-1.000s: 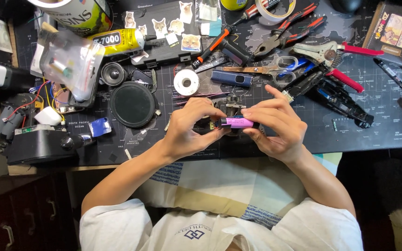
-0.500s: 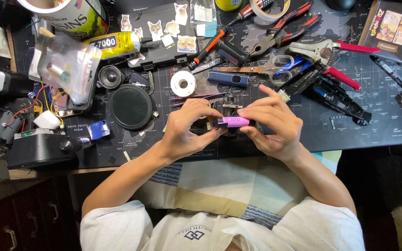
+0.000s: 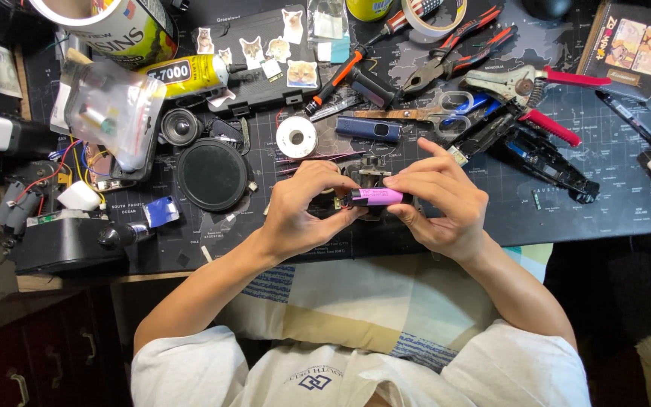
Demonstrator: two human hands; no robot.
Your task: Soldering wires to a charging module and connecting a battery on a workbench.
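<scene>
Pinching a purple cell between them, both hands hover over the counter's near edge, about midway along it. The left hand has its grip closed on the cell's left end, thumb and fingertips curled around it. The right hand clamps the cell's right part, thumb beneath and fingers over the top, index finger stretched out. The cell lies level, held just above a small dark part on the mat. A white spool and a blue bar lie just beyond the hands, with scissors and pliers toward the far right. Compared with half a second ago, the hands and cell sit in nearly the same spot, the grips unchanged.
</scene>
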